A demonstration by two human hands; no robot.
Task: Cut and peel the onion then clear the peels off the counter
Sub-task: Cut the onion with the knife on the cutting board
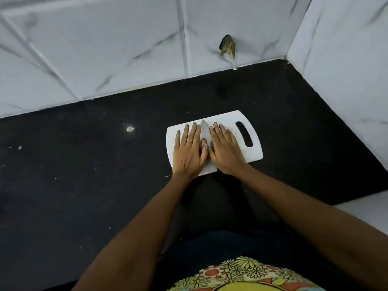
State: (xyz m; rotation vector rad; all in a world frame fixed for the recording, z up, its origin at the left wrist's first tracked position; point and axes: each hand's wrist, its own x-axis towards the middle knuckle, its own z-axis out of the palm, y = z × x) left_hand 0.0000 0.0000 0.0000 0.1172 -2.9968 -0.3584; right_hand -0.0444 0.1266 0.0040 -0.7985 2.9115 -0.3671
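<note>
A white cutting board with a handle slot lies on the black counter. My left hand and my right hand rest flat on it, palms down, fingers stretched and side by side. Between them lies a knife, its grey blade pointing away from me; the thumbs cover its handle end. Neither hand grips it. A small reddish bit shows by my left thumb; I cannot tell what it is. No whole onion is in view.
White marble-look tiled walls close the counter at the back and right, forming a corner. A dark hole in the back wall sits above the counter. Small pale specks dot the counter to the left. The counter's front edge is near my body.
</note>
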